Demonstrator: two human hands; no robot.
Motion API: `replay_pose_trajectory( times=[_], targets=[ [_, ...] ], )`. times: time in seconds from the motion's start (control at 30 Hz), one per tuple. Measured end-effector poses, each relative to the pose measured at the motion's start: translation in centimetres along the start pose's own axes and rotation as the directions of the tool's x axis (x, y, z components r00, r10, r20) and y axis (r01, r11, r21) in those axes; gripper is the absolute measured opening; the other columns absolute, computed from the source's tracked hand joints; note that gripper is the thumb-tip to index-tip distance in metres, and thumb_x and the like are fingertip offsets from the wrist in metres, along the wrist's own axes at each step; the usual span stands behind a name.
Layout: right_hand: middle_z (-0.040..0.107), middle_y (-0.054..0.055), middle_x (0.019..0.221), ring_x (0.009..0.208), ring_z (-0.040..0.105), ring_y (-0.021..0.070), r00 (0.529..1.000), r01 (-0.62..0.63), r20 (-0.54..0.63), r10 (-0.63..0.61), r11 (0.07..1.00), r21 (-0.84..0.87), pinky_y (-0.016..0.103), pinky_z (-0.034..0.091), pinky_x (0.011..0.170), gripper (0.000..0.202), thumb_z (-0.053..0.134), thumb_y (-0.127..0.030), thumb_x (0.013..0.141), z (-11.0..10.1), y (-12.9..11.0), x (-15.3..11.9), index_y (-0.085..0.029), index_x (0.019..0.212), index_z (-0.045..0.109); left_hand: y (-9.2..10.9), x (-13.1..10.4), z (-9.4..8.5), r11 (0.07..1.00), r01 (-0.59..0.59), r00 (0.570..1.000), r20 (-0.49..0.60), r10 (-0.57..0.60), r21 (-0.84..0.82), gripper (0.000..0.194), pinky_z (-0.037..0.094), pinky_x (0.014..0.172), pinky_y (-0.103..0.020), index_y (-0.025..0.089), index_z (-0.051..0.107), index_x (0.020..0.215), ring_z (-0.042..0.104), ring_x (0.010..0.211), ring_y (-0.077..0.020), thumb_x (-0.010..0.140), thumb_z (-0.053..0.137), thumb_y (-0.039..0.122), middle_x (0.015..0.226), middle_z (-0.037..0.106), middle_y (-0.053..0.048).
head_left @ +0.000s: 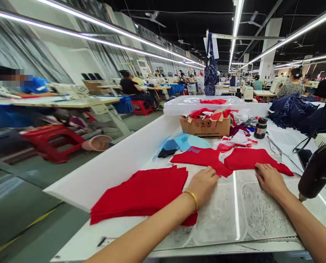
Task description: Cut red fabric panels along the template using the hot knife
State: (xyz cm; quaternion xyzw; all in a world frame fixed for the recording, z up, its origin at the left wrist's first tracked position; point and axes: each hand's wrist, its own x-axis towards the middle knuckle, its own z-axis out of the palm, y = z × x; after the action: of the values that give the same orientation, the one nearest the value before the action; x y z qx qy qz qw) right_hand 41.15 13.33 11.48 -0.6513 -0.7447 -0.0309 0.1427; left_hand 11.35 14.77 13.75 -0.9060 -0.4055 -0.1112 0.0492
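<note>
A stack of red cut fabric (141,191) lies on the left of the white table, partly behind my left forearm. My left hand (205,182), with a yellow bracelet at the wrist, has its fingers together at the lower edge of a red piece (201,156) in the middle. Another red piece (257,158) lies to the right, and the fingertips of my right hand (269,178) press together at its lower edge. Whether the left fingers pinch the cloth is hard to make out.
Behind the fabric stand a cardboard box (205,126) of red scraps and a dark jar (260,128). A black machine part (317,171) is at the right. Dark blue fabric (294,111) is piled at the back right. People sit at other tables.
</note>
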Motion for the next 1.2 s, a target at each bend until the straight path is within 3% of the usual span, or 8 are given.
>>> replay_pose_trajectory(
  times=[0.1, 0.23, 0.4, 0.6, 0.8, 0.9, 1.07, 1.2],
  targets=[
    [0.075, 0.015, 0.125, 0.118, 0.068, 0.0287, 1.0, -0.024, -0.019, 0.025, 0.999, 0.032, 0.039, 0.054, 0.097, 0.037, 0.052, -0.017, 0.096, 0.2, 0.3, -0.2, -0.014, 0.13, 0.067, 1.9, 3.4, 1.2, 1.0, -0.018, 0.998, 0.052, 0.018, 0.003, 0.015, 0.056, 0.089, -0.04, 0.019, 0.074, 0.092, 0.065, 0.104, -0.0272, 0.093, 0.063, 0.008, 0.097, 0.07, -0.011],
    [0.074, 0.014, 0.125, 0.117, 0.066, 0.0299, 0.999, -0.024, -0.028, 0.027, 0.995, 0.098, 0.04, 0.053, 0.098, 0.037, 0.053, -0.018, 0.095, 0.2, 0.7, -0.1, -0.013, 0.129, 0.067, 2.4, 6.1, 1.6, 1.0, 0.001, 0.994, 0.107, -0.004, 0.021, 0.01, 0.055, 0.091, -0.041, 0.018, 0.076, 0.099, 0.064, 0.109, -0.0292, 0.095, 0.068, 0.014, 0.103, 0.07, -0.012],
    [0.074, 0.013, 0.12, 0.114, 0.065, 0.0305, 0.999, 0.01, -0.051, -0.001, 0.985, 0.17, 0.042, 0.051, 0.098, 0.035, 0.056, -0.018, 0.092, 0.5, 1.5, 0.2, -0.015, 0.124, 0.07, 2.1, 7.0, 1.9, 0.998, 0.044, 0.987, 0.153, -0.051, 0.046, 0.012, 0.054, 0.087, -0.041, 0.017, 0.079, 0.101, 0.063, 0.107, -0.0292, 0.095, 0.068, 0.017, 0.102, 0.071, -0.012],
    [0.074, 0.01, 0.111, 0.107, 0.063, 0.028, 0.994, 0.049, -0.109, -0.026, 0.976, 0.213, 0.04, 0.05, 0.096, 0.026, 0.06, -0.018, 0.09, 1.1, 1.3, 0.2, -0.018, 0.114, 0.072, 1.5, 7.1, 2.6, 0.997, 0.069, 0.988, 0.134, -0.074, 0.041, 0.023, 0.051, 0.08, -0.036, 0.02, 0.081, 0.089, 0.061, 0.098, -0.0258, 0.097, 0.061, 0.014, 0.091, 0.07, -0.009],
    [0.073, 0.011, 0.106, 0.102, 0.063, 0.0288, 0.989, 0.064, -0.141, -0.033, 0.973, 0.223, 0.041, 0.05, 0.088, 0.02, 0.064, -0.018, 0.09, 1.5, 1.2, 0.1, -0.018, 0.108, 0.073, 0.6, 6.9, 2.8, 0.999, 0.048, 0.998, 0.04, -0.048, 0.006, 0.023, 0.044, 0.069, -0.033, 0.022, 0.079, 0.078, 0.059, 0.087, -0.0236, 0.094, 0.065, 0.014, 0.082, 0.069, -0.006],
    [0.072, 0.011, 0.107, 0.102, 0.063, 0.0293, 0.985, 0.089, -0.168, -0.048, 0.965, 0.246, 0.042, 0.05, 0.089, 0.021, 0.064, -0.019, 0.091, 1.4, 1.1, 0.1, -0.018, 0.109, 0.073, 0.7, 6.7, 2.8, 1.0, 0.023, 0.999, -0.049, -0.023, -0.007, 0.019, 0.043, 0.068, -0.033, 0.022, 0.079, 0.082, 0.059, 0.084, -0.0228, 0.093, 0.066, 0.013, 0.08, 0.068, -0.005],
    [0.07, 0.013, 0.119, 0.111, 0.06, 0.03, 0.979, 0.136, -0.189, -0.079, 0.94, 0.314, 0.046, 0.049, 0.1, 0.032, 0.068, -0.022, 0.091, 1.2, 0.6, 0.2, -0.017, 0.123, 0.069, 2.6, 5.4, 1.4, 0.995, -0.098, 0.968, -0.232, 0.091, -0.023, 0.02, 0.047, 0.076, -0.035, 0.02, 0.078, 0.1, 0.06, 0.088, -0.0231, 0.1, 0.057, 0.018, 0.089, 0.068, -0.007],
    [0.071, 0.011, 0.111, 0.107, 0.06, 0.027, 0.987, 0.144, -0.126, -0.104, 0.918, 0.371, 0.043, 0.05, 0.097, 0.021, 0.069, -0.011, 0.087, 0.9, 0.0, 0.2, -0.018, 0.106, 0.073, 4.6, 2.9, -0.9, 0.969, -0.246, 0.913, -0.343, 0.223, -0.026, 0.024, 0.048, 0.08, -0.036, 0.018, 0.073, 0.101, 0.061, 0.089, -0.0232, 0.104, 0.049, 0.016, 0.092, 0.07, -0.008]
  ],
)
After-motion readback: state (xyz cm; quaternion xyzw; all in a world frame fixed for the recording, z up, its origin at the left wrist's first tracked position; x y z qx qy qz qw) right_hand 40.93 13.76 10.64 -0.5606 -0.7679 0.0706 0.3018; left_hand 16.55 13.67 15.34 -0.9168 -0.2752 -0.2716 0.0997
